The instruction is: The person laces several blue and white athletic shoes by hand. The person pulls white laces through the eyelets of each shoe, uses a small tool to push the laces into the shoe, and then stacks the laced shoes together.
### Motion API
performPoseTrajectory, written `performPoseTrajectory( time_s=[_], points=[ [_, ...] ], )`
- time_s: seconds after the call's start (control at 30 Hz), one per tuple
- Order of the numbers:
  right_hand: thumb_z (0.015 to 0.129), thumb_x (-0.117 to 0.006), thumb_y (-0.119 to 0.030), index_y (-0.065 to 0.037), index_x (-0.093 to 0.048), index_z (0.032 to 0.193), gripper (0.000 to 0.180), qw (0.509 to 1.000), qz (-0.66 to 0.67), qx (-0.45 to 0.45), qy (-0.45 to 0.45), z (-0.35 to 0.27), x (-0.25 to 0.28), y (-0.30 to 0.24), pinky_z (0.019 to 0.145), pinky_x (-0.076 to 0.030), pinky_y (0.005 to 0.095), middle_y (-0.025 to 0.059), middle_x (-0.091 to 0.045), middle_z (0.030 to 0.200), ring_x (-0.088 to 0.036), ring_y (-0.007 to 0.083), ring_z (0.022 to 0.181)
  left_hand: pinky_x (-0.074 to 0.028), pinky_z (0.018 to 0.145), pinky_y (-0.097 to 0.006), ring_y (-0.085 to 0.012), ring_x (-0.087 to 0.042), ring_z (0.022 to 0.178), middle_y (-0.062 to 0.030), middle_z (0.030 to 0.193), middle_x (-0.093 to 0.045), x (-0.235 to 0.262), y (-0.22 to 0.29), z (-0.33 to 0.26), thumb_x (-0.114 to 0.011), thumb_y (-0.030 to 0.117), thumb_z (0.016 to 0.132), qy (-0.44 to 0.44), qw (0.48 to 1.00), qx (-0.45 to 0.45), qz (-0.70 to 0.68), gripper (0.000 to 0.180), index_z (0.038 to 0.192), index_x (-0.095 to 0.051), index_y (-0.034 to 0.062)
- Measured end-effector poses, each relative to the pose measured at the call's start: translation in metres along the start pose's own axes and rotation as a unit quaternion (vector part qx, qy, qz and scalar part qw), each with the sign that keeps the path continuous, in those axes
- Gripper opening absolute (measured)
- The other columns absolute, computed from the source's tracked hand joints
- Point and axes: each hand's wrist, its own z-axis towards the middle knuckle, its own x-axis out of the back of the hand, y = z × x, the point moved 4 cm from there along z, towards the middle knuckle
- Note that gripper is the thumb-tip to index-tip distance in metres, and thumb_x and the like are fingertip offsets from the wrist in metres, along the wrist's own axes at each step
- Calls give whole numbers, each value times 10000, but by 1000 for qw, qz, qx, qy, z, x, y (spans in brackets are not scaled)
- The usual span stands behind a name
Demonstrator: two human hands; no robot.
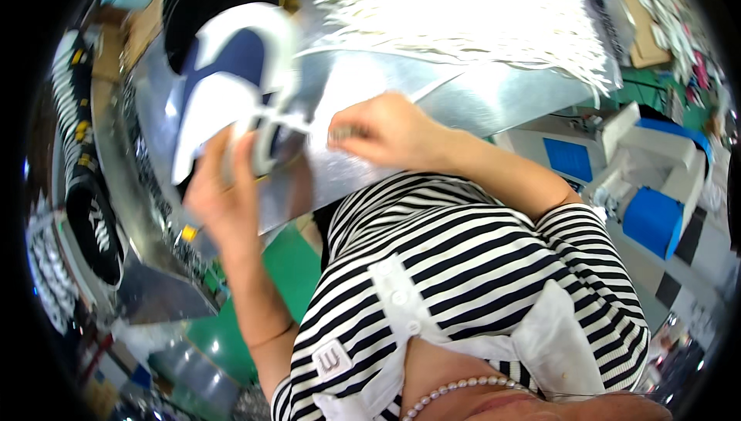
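Observation:
A white and navy shoe (231,74), blurred by motion, is held over the metal tabletop at the left. My left hand (220,182) grips its near end, fingers wrapped around the side. From the shoe's opening a white shoelace (292,121) stretches toward my right hand (378,131). Those fingers are closed in a pinch on the lace, though blur hides its end. Something small and dark shows at the curled fingers; I cannot make out what it is.
A large bundle of white laces (463,16) lies at the back of the shiny metal table (494,97). Dark shoes with striped sides stand in a row (77,128) at the far left. A grey and blue machine (648,182) is at the right.

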Motion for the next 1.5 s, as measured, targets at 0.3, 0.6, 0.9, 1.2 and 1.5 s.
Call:
performPoseTrajectory(
  time_s=[0.3, 0.6, 0.9, 1.2, 1.5],
  points=[
    [861, -676, -133, -45, -661, 923, 109, 985, 51, -130, -98, -111, 51, -22, 680, -480, 342, 85, -622, 791, -617, 238, 730, -498, 681, -240, -105, -626, 746, -72, 866, -706, 38, 22, 45, -681, 133, 914, 10, 989, 63, -133, 190, 1057, -702, 9],
    [868, -703, -105, -5, -688, 999, 165, 962, 190, -120, 153, -12, 51, -12, 734, -465, 195, 12, -672, 860, -591, 56, 796, -501, 697, -366, -315, -663, 776, -149, 875, -691, -65, 31, 3, -621, 273, 922, -280, 955, -100, -5, 262, 1062, -689, 61],
    [872, -690, -94, -42, -664, 971, 114, 951, 217, -157, 154, 31, 33, 28, 635, -441, 212, -24, -637, 796, -572, 53, 726, -482, 634, -394, -320, -641, 681, -134, 767, -669, -74, 52, 15, -640, 303, 908, -300, 948, -55, 87, 274, 1001, -705, 53],
    [904, -638, -134, -12, -623, 982, 146, 962, 158, -178, 133, -9, 38, 20, 672, -498, 261, 47, -676, 796, -631, 110, 725, -434, 536, -282, -144, -544, 518, -56, 607, -621, -91, 36, 23, -705, 339, 864, -247, 968, 24, 27, 302, 825, -715, 40],
    [896, -635, -148, -29, -589, 926, 131, 987, 53, -133, 75, -18, 31, 21, 618, -498, 347, 112, -679, 731, -665, 264, 677, -420, 540, -242, -78, -518, 549, -30, 619, -620, -93, 36, 21, -732, 204, 853, -248, 969, -1, -16, 212, 820, -694, -2]
  ],
)
